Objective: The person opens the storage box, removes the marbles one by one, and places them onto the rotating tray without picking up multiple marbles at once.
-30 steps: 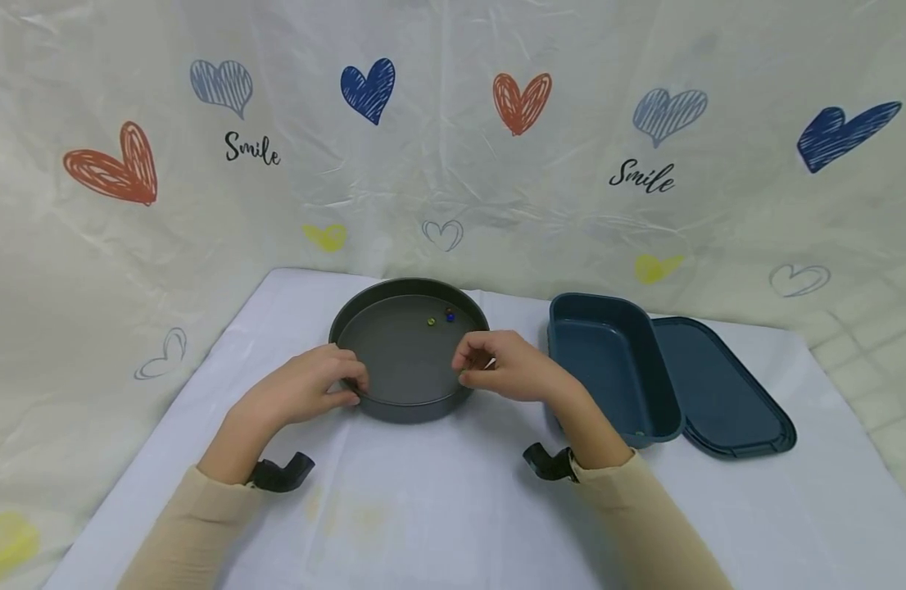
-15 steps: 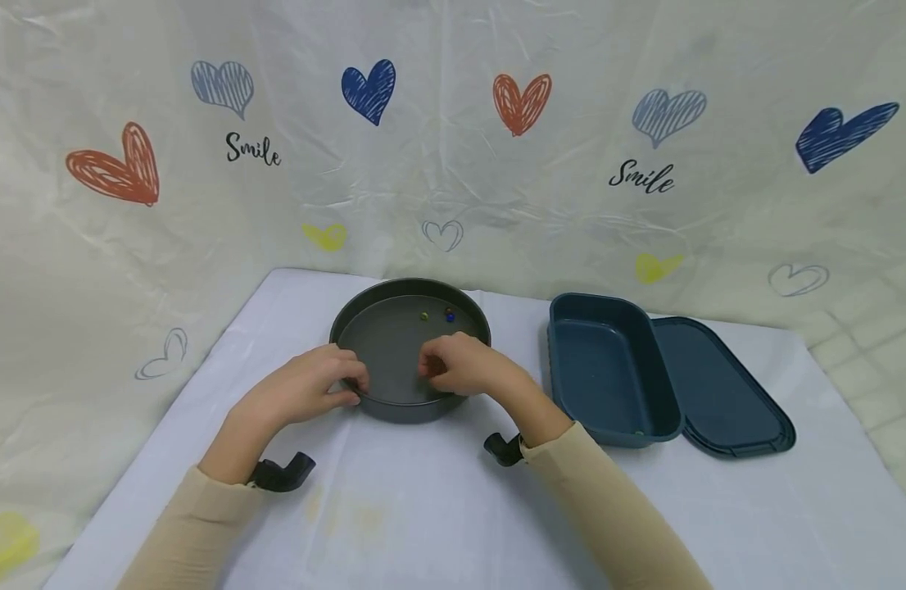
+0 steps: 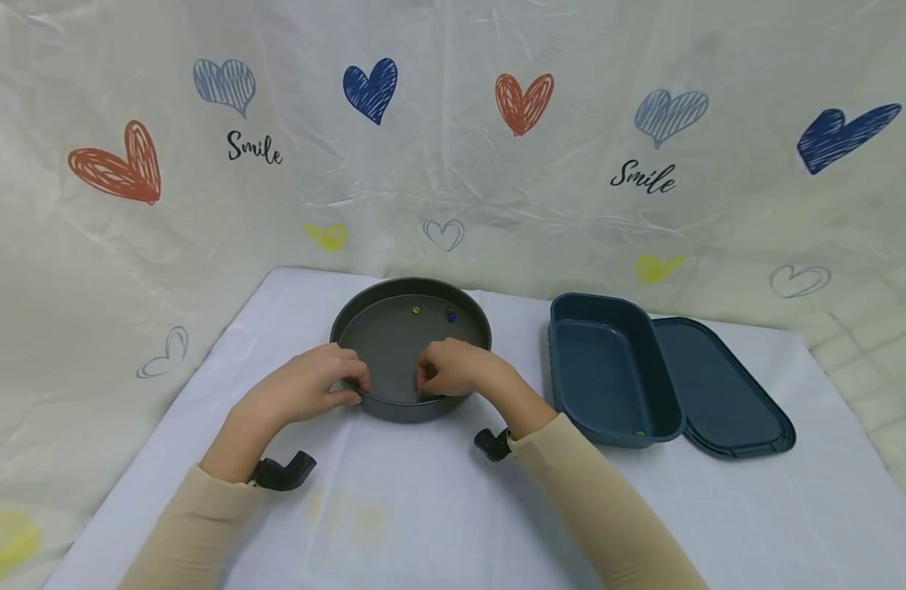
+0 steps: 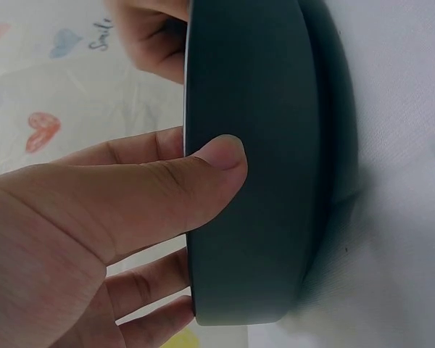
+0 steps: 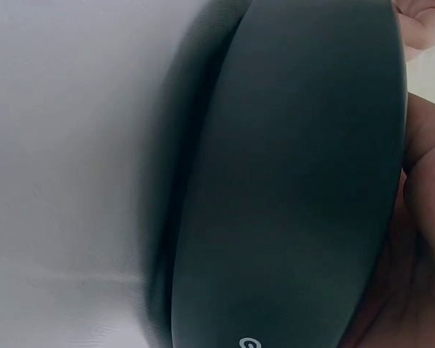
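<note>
So the dark round pan (image 3: 382, 340) sits up by the far edge of the table (image 3: 416, 508), closer to the far left corner than the far right one. The left hand (image 3: 313, 383) has hold of the pan's rim on its near left side: in the left wrist view the thumb (image 4: 221, 163) lies flat against the outer wall while the fingers hook over the rim to the inside. The right hand (image 3: 456, 369) reaches over the near right part of the rim, fingers curled and dipped down into the pan. Can't honestly tell if there's anything between those fingertips, since the pan wall and the hand itself hide them in every view.

Inside the pan, a yellow-green ball (image 3: 416, 310) is on the floor near the far rim. A blue ball (image 3: 451, 317) sits over toward the far right rim with a dark reddish ball (image 3: 450, 310) right beside it.

To the right of the pan there's a deep blue container (image 3: 608, 369), with a small green thing (image 3: 640, 433) inside by its near edge. Its matching flat lid (image 3: 729, 389) lies just right of that, nearer the table's right edge. Behind everything hangs a pale backdrop (image 3: 438, 172) printed with hearts and "Smile".
</note>
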Tool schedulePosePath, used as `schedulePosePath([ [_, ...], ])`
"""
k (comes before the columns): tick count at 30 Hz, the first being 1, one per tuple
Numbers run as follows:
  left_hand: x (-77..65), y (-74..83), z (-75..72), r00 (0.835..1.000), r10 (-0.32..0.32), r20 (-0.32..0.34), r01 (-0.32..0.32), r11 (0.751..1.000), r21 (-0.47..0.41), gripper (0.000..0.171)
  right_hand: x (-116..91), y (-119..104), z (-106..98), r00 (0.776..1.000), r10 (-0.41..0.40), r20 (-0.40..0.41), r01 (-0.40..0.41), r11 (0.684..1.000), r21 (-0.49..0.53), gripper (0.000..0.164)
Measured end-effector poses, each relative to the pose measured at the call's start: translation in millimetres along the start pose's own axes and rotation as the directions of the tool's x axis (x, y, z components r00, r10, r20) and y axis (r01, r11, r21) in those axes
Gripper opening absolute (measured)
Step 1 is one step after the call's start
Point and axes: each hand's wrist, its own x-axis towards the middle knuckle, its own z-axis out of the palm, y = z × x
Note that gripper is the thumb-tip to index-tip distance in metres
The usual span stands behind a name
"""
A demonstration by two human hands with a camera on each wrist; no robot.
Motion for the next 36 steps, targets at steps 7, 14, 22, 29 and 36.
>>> schedulePosePath([
  [7,0.9,0.6,-0.1,1.0,0.0,0.004,0.0,1.0,0.005,0.022,-1.1,-3.0,-0.7,0.999,0.023,0.047,-0.023,1.0,-0.015,0.016],
  [14,0.8,-0.1,0.1,1.0,0.004,0.007,-0.004,1.0,0.009,0.022,-1.3,-4.1,-1.4,0.999,0.03,0.038,-0.03,1.0,-0.004,0.015],
  [22,0.9,-0.2,0.0,1.0,0.002,0.009,-0.003,1.0,0.012,0.022,-3.1,-3.9,-3.7,1.0,0.031,-0.004,-0.031,0.999,0.007,0.011],
  [29,0.6,-0.2,-0.2,1.0,0.003,0.008,-0.003,1.0,0.01,0.022,-17.8,6.0,-3.4,0.97,-0.025,-0.241,0.046,0.996,0.082,0.003],
  [36,0.4,-0.2,0.2,1.0,0.006,0.007,-0.006,1.0,-0.001,0.021,-56.8,23.2,-2.1,0.859,0.023,-0.511,0.08,0.981,0.179,0.003],
])
